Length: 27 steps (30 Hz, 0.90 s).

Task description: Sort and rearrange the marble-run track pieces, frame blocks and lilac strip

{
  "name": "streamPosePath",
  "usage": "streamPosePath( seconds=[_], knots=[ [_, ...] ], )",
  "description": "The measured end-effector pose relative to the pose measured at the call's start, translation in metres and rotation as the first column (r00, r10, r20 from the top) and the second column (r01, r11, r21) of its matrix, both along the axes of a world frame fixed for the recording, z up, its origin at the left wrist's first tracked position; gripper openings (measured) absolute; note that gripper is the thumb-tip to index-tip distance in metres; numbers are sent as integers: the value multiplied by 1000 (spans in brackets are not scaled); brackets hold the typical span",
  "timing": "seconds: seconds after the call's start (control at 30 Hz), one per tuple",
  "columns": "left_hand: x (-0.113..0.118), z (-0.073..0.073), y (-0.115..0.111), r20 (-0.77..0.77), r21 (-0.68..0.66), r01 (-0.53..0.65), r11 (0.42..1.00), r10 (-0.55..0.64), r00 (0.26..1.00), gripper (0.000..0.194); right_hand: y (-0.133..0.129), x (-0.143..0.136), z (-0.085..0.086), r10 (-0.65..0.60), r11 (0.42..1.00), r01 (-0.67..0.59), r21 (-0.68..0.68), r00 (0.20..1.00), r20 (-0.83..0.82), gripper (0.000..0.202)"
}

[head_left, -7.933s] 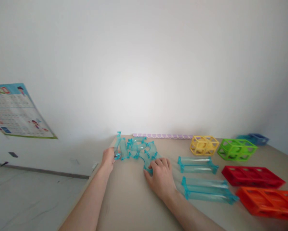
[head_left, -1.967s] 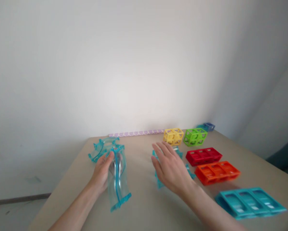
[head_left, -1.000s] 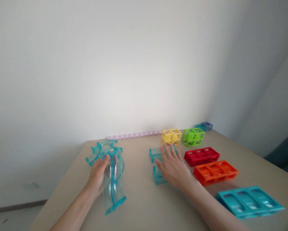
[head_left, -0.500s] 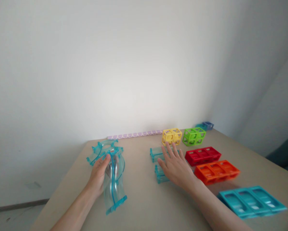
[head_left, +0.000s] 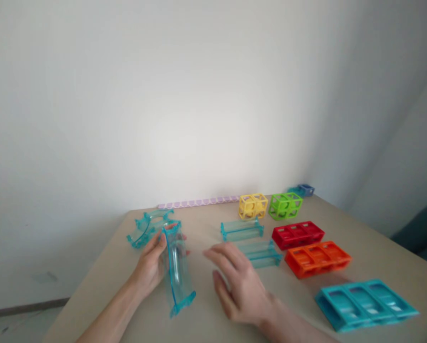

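Note:
My left hand (head_left: 149, 264) is closed around the upper end of a clear teal plastic track piece (head_left: 177, 271), held tilted above the table; some fingers show through it. To the right of that piece is my right hand (head_left: 240, 281), slightly blurred, fingers curved and apart, with nothing in it. Just beyond the right hand, two straight clear teal track pieces (head_left: 242, 230) lie one in front of the other. Curved teal track pieces (head_left: 151, 226) rest on the table behind my left hand.
Rows of open plastic blocks stand on the right: red (head_left: 298, 234), orange (head_left: 318, 258) and teal (head_left: 366, 305). Farther back are a yellow block (head_left: 253, 206) and a green block (head_left: 285, 206). A blue block (head_left: 306, 190) sits in the far corner, and a patterned strip (head_left: 199, 203) runs along the wall.
My right hand has drawn back from the straight track pieces, toward the left and nearer me. The piece in my left hand has turned and shifted slightly right.

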<state>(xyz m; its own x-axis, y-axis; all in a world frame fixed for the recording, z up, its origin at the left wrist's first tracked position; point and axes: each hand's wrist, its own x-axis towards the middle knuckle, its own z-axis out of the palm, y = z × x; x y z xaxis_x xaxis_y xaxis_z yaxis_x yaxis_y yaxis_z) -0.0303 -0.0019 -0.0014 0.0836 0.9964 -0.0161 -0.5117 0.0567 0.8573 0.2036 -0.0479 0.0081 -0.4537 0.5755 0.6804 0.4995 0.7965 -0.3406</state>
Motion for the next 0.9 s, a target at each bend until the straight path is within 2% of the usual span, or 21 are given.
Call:
streamPosePath(
  seconds=[0.07,0.13,0.2,0.27,0.33,0.37,0.43,0.5,0.6,0.73,0.9],
  knots=[
    [4,-2,-2,6,-1,11,1000,-11,1000,54,-12,-14,0,132,986,-124,-109,989,71,53],
    [10,-4,-6,-2,35,27,999,-27,1000,50,-16,-23,0,160,969,-142,-201,984,79,60],
    [16,-6,-10,-19,78,67,995,-66,998,48,-17,-25,-1,109,955,-94,-281,993,40,64],
    [19,-8,-15,-51,104,124,987,-119,992,51,-19,-26,-2,12,932,-19,-362,1000,-21,55],
    [19,-11,-18,-114,135,214,968,-199,973,57,-25,-24,-4,-86,900,54,-434,995,-54,50],
    [18,-13,-18,-162,155,281,947,-256,953,59,-28,-23,-4,-113,888,82,-453,993,-42,53],
    [14,-15,-19,-264,183,448,875,-395,880,61,-36,-19,-3,-110,877,122,-465,993,53,68],
    [10,-15,-18,-321,168,605,778,-537,780,67,-43,-10,0,-81,875,166,-455,976,200,75],
    [9,-13,-18,-310,120,711,693,-654,690,70,-49,10,7,-90,874,259,-412,918,386,68],
    [12,-9,-20,-294,117,710,694,-659,692,59,-53,40,13,-130,881,328,-342,861,492,58],
    [11,-7,-18,-314,129,708,694,-649,693,54,-54,59,4,-272,855,446,-264,820,504,55]
  ],
)
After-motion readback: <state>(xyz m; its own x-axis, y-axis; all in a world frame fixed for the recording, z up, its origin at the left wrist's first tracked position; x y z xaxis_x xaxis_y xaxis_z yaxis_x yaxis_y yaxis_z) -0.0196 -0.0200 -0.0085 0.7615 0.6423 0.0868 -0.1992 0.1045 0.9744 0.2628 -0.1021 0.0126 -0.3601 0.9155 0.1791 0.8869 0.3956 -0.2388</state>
